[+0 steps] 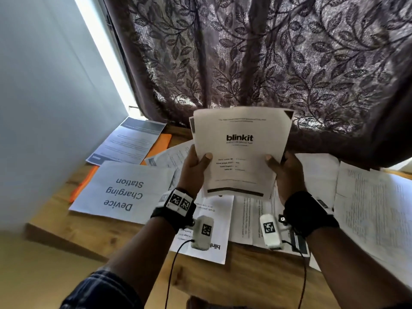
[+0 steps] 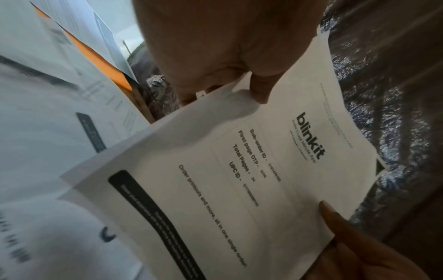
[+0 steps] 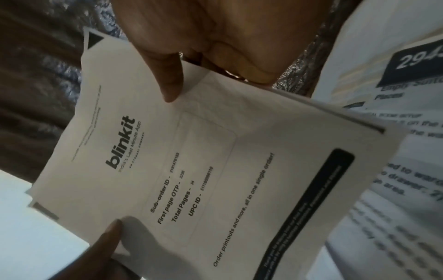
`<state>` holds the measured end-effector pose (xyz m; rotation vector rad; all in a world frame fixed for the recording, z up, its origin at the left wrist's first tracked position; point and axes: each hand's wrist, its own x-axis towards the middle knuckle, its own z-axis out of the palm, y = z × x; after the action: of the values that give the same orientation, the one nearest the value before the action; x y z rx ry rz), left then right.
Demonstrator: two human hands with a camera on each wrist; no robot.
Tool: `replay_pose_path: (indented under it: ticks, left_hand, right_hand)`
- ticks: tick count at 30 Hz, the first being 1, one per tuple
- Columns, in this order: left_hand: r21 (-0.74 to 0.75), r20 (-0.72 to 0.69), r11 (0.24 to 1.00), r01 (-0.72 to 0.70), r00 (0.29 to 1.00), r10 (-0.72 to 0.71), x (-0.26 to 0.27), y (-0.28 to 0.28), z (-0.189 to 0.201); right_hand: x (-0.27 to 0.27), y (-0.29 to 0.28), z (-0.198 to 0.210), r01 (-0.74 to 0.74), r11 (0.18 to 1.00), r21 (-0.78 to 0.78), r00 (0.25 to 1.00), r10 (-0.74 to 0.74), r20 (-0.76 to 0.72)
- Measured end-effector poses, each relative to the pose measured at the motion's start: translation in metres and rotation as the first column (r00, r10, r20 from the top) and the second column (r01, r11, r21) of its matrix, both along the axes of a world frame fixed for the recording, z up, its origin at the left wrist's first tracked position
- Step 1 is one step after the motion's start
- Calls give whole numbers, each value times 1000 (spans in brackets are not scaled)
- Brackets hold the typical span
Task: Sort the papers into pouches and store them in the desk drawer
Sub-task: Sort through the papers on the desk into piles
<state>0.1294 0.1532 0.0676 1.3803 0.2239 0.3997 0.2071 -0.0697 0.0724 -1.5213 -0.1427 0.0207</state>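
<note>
Fingers and thumbs of our left hand (image 1: 193, 168) and right hand (image 1: 287, 172) pinch the side edges of a white printed "blinkit" paper stack (image 1: 242, 150), raised above the paper-strewn wooden worktop (image 1: 116, 233), near an orange flat pouch (image 1: 159, 144).

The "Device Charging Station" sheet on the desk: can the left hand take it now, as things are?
Probably not yet. The left hand grips the blinkit papers together with the right hand. The Device Charging Station sheet lies uncovered to its left, so once freed, the way looks open.
</note>
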Motion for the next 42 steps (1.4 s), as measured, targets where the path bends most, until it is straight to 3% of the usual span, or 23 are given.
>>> replay_pose_path:
  ticks: [6, 13, 16, 19, 23, 27, 31, 36, 42]
  left_hand:
    - [127, -170, 992, -2, 985, 24, -20, -14, -28]
    - [270, -132, 952, -148, 973, 188, -34, -3, -24]
    - [364, -233, 922, -129, 946, 224, -36, 15, -33]
    - [451, -406, 890, -72, 871, 277, -41, 34, -39]
    - [703, -547, 694, 156, 743, 387, -53, 65, -57]
    - [732, -630, 582, 354, 678, 379, -58, 83, -71]
    - [732, -667, 474, 489, 654, 356, -59, 85, -79]
    - [754, -651, 404, 518, 676, 347, -59, 85, -84]
    - [753, -639, 439, 489, 704, 311, -62, 79, -83]
  right_hand:
    - [-10, -5, -33, -66, 969, -239, 998, 65, -13]
    - [-15, 9, -31, -124, 963, -241, 988, 143, 64]
    - [-20, 20, -38, -131, 954, -269, 988, 150, 49]
    - [-22, 19, -46, -69, 946, -317, 997, 80, 22]
    - [-31, -2, -62, 76, 932, -355, 989, -115, -91]
    - [-52, -35, -88, 182, 884, -430, 947, -276, -167]
    - [-79, -49, -108, 236, 843, -484, 912, -364, -189]
    - [-110, -50, -112, 305, 790, -532, 861, -467, -200]
    - [-126, -59, -112, 366, 783, -504, 834, -516, -196]
